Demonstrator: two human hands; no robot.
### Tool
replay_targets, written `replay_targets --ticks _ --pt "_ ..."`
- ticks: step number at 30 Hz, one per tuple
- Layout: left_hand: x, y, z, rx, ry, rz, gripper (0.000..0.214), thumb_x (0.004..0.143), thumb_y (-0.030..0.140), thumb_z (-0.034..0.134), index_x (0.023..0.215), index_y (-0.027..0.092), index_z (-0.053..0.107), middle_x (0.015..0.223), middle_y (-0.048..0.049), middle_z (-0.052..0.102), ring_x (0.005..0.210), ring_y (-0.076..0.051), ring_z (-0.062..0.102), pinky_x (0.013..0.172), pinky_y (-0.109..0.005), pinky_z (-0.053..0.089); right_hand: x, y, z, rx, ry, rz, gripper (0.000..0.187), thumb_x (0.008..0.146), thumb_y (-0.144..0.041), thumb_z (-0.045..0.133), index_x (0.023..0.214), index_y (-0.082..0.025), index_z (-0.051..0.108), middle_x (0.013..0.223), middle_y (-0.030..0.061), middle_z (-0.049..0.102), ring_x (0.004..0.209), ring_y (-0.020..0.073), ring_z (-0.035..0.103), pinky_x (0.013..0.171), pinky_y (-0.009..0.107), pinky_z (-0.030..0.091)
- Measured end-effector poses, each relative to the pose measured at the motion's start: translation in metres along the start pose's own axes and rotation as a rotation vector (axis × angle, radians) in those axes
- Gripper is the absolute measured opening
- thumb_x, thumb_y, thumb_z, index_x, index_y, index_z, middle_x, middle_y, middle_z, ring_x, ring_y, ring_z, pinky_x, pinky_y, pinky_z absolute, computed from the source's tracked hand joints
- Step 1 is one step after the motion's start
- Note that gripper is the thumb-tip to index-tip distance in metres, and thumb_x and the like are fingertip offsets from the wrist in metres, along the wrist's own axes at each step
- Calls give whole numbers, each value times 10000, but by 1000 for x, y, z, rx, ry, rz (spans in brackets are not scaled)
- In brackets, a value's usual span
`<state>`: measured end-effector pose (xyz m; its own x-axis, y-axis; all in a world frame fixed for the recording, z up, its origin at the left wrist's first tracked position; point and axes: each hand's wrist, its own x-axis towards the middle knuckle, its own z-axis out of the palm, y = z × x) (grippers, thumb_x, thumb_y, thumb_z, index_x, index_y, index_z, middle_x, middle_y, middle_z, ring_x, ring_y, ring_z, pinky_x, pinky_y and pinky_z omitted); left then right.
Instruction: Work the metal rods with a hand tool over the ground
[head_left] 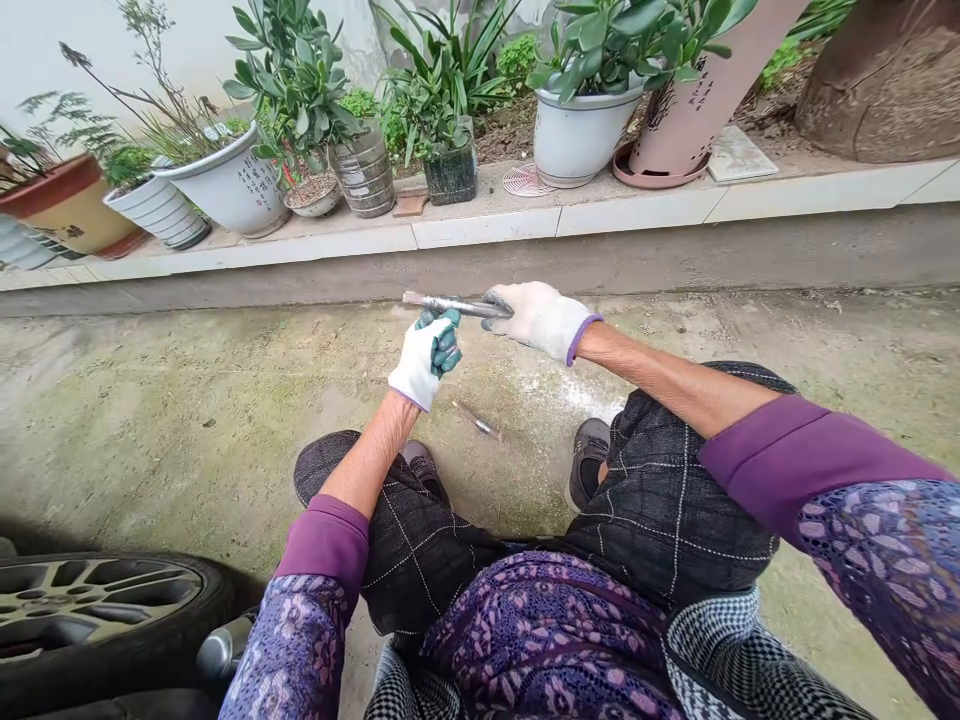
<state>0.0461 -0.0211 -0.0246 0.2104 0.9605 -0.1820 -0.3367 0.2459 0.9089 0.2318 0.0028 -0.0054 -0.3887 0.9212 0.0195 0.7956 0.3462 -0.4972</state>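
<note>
While outdoors on mossy concrete point(187, 420) by potted plants point(232, 185), left hand point(426, 358) and right hand point(540, 318) both tight around a rod point(457, 305).

The right hand point(540, 320) hides one end of the rod point(450, 304).

I see a slim grey stick point(450, 304), dull and mottled, held nearly level in the air, its left tip poking free. My right hand point(540, 320) wraps its right end and my left hand point(427, 355) pinches its middle from below. A similar short piece point(477, 422) lies on the ground beneath.
</note>
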Motion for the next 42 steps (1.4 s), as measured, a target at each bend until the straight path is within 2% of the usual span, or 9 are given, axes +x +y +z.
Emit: replay_targets --ticks 3,6,10,14,21,28,32,34,42 --pt "2 4 -3 -23 -23 7 222 750 231 664 767 206 444 461 132 285 337 -25 179 343 -186 171 -3 4 0 -209 92 -101 285 903 -391 552 1082 -185 630 1003 102 673 821 204 594 660 298 375" --pt "3 6 -5 -5 -61 5 216 733 208 642 758 209 428 483 116 356 351 -30 210 343 -185 191 -5 6 -3 -214 73 -73 314 939 -435 482 1069 -193 633 938 88 671 763 195 569 632 302 337" --pt "0 6 -5 102 -68 49 186 703 205 630 760 204 452 523 105 389 362 -35 261 337 -195 219 -2 4 -7 -64 60 22 286 916 -440 516 994 -199 647 801 47 634 670 163 509 588 291 308" --pt "-6 5 -1 198 -68 89 292 679 219 646 962 168 599 599 98 418 376 -30 287 326 -206 231 -2 -2 -12 121 35 69 195 903 -342 542 878 -174 637 670 5 561 581 117 445 545 269 310" --pt "0 2 -4 171 -121 59 330 750 280 615 1055 154 637 489 114 339 352 -47 224 343 -205 250 -1 -10 -20 437 17 230 201 873 -368 614 846 -170 597 589 -33 488 455 67 386 407 217 308" --pt "2 -1 -10 175 -58 85 315 720 278 654 1007 151 635 528 108 401 360 -37 282 351 -197 299 -4 -13 -15 604 -89 197 194 886 -372 594 842 -188 553 590 -44 444 429 67 357 341 201 295" --pt "-3 -3 -8 293 -6 73 309 731 316 663 979 135 634 612 53 559 375 -40 386 388 -205 381 -10 -14 -12 614 -110 189 189 874 -371 596 833 -190 557 560 -47 430 425 75 355 334 201 295" --pt "-3 -3 -8 336 -26 79 311 723 324 667 962 127 640 689 15 622 394 -42 435 402 -209 401 -10 -12 -11 625 -101 197 196 862 -375 609 820 -193 551 556 -49 432 421 74 358 332 199 296" --pt "8 10 -14 401 -109 76 326 684 335 651 940 133 639 549 59 511 414 -66 420 415 -215 432 -5 -4 -19 850 -117 156 326 785 -483 691 774 -202 528 571 -56 467 395 56 336 317 187 272"
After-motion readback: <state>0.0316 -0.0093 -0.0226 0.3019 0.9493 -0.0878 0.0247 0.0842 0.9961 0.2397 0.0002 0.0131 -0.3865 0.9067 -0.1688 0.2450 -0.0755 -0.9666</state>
